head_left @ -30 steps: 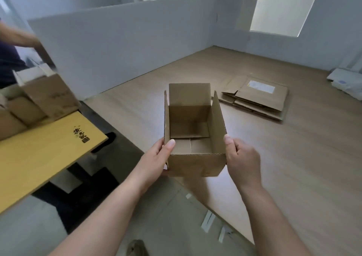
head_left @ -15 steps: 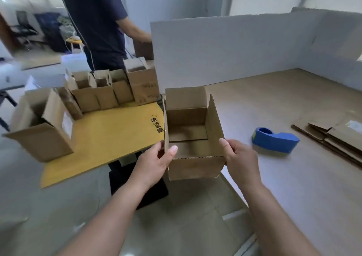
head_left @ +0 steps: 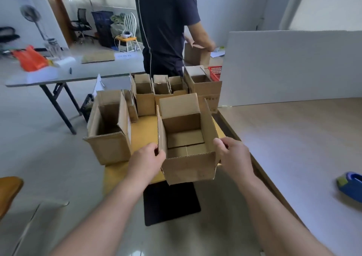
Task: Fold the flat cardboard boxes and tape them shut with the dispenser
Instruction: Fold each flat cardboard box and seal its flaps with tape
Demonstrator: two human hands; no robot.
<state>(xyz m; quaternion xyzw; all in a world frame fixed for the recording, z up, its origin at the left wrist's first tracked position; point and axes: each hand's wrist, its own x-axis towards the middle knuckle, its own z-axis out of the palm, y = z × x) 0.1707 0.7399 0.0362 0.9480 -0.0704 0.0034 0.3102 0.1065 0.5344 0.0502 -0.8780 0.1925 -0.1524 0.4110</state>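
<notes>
The left hand (head_left: 146, 161) and right hand (head_left: 234, 157) each grip a side of the open cardboard box (head_left: 188, 167).

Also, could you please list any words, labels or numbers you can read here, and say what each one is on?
Nothing here can actually be read.
Sign on the grey table: dark print, too blurred.
Back-right box: row of small dark characters on its front, too small.
Sticker on the left box: blurred, nothing legible.
Held box: no print I can make out.
</notes>
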